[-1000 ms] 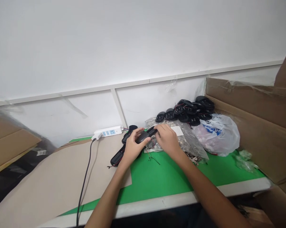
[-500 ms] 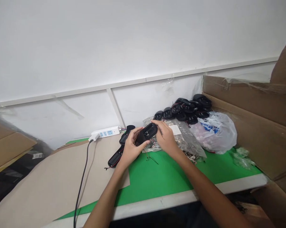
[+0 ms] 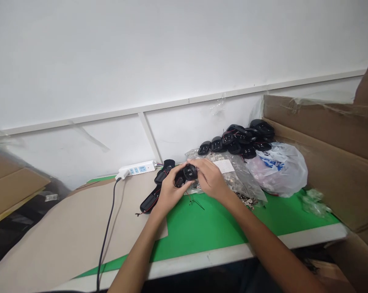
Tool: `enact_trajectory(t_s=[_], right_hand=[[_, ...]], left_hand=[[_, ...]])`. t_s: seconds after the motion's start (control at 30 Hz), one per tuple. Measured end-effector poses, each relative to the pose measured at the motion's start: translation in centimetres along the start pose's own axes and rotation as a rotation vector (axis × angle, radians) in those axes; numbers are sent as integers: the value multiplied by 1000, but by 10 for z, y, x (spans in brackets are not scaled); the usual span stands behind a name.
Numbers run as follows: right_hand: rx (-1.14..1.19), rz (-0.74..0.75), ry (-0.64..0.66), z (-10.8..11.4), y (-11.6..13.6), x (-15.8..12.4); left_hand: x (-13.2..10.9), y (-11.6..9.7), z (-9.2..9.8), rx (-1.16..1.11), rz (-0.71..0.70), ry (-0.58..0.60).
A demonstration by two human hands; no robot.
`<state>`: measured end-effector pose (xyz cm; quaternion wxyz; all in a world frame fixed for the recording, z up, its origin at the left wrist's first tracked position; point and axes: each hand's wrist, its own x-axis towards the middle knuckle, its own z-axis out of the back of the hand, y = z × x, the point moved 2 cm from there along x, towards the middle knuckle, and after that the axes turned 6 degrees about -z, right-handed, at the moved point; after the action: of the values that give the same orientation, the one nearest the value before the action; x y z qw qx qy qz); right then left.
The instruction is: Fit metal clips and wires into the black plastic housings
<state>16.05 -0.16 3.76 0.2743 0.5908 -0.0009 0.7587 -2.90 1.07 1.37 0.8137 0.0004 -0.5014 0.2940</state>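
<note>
Right hand (image 3: 211, 179) grips a black case (image 3: 190, 172) over a bag (image 3: 243, 179) of metal parts (image 3: 245, 199).

Light: bright, even, soft
Shadows: faint, beside the cable (image 3: 108, 223)
Glare: mild sheen on the bag (image 3: 280, 171)
Edges: wide-angle bowing along the ledge (image 3: 248, 90)
Blur: slight, on the right hand (image 3: 211, 180)

Small workshop, I think, place for work by hand, not home. My surface (image 3: 263, 243) has green mat (image 3: 202, 232). On it: pile of black plastic housings with thin wires (image 3: 235, 141), clear bag of small metal parts (image 3: 235, 175), power strip (image 3: 138, 168). Big cardboard boxes (image 3: 312, 134) stand open at right side. Wall (image 3: 110, 53) plain white.
</note>
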Motion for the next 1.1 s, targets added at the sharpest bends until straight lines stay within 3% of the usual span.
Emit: enact_trajectory(t_s=[0.13,0.4,0.53,0.8,1.1], right_hand=[[18,-34,6,-2,-1,-1],[375,-335,-37,4,-11,0],[385,-429,-12,2,-10,1],[488,-637,-82,-18,-22,-5],[941,-939,-123,-41,-34,-15]], left_hand=[[0,-3,0,34,-31,-17],[-7,-9,-4,49,-124,-141],[-8,-9,-3,79,-128,-175],[-9,-12,-2,127,-132,-247],[-4,-24,7,157,-97,-373]])
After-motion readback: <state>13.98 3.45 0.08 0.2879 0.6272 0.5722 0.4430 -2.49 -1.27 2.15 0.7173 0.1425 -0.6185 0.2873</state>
